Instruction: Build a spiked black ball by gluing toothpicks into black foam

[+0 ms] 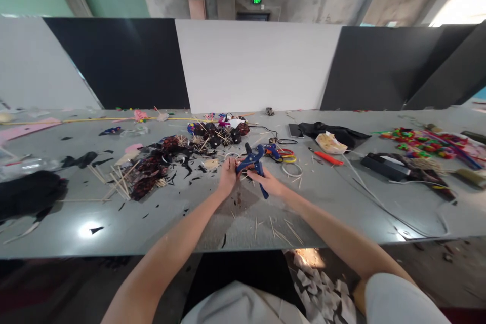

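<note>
Near the front middle of the table, my two hands meet around a blue plier-like hand tool (261, 168). My right hand (270, 183) is closed on it; one blue handle sticks out below the fingers. Close against the tool's left end, my left hand (228, 176) has its fingers pressed together, and what they hold is hidden. Just behind the tool lies another blue tool (272, 152) with orange parts, beside yellow and white rings (292, 169). Thin wooden sticks (281, 235) are scattered on the table in front of my hands.
Dark fabric bundles and sticks (146, 177) lie to the left, with dark stick-spiked balls (224, 134) behind. An orange-handled knife (328, 157), a phone (296, 130), a black box (385, 166) with white cable and colourful trimmings (413, 142) are to the right. Upright panels (258, 66) line the back.
</note>
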Demonstrator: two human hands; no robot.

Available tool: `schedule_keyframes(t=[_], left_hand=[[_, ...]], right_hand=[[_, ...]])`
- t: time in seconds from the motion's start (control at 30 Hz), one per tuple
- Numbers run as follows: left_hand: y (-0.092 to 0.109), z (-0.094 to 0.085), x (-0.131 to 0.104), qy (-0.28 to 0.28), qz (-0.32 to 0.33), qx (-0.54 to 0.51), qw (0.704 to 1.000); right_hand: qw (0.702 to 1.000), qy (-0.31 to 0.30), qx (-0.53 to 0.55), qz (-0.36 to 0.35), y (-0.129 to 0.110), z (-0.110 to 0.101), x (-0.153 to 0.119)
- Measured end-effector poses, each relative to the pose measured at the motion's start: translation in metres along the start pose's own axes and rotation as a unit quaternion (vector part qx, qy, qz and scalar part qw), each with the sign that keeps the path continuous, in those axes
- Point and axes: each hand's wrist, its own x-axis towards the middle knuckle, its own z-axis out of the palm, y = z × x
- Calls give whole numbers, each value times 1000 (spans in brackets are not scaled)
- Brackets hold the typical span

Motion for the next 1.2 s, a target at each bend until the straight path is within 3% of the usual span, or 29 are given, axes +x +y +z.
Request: schedule_keyframes(t=[0.13, 0.27, 0.4, 0.53, 0.73, 0.93, 1.2], left_hand=[[13, 13, -10, -39, -5, 24, 999], [26, 13, -10, -2, -30, -11, 999], [28, -2, 3, 42, -43, -75, 995], [26, -10, 11, 52, -72, -130, 988], [25, -6, 9, 20, -59, -137, 989], [22, -6, 6, -30, -47, -89, 995], [27, -3, 1, -53, -30, -61, 996]], right_hand=[[998, 49, 32, 27, 7, -7, -11], [994, 110, 22, 1, 7, -24, -11], [970, 205, -123, -49, 2, -56, -9], [906, 302, -295, -29, 3, -89, -8], [883, 283, -375, 2, 4, -105, -9], [878, 252, -407, -6, 0, -97, -11], [863, 185, -471, -2, -2, -88, -11]])
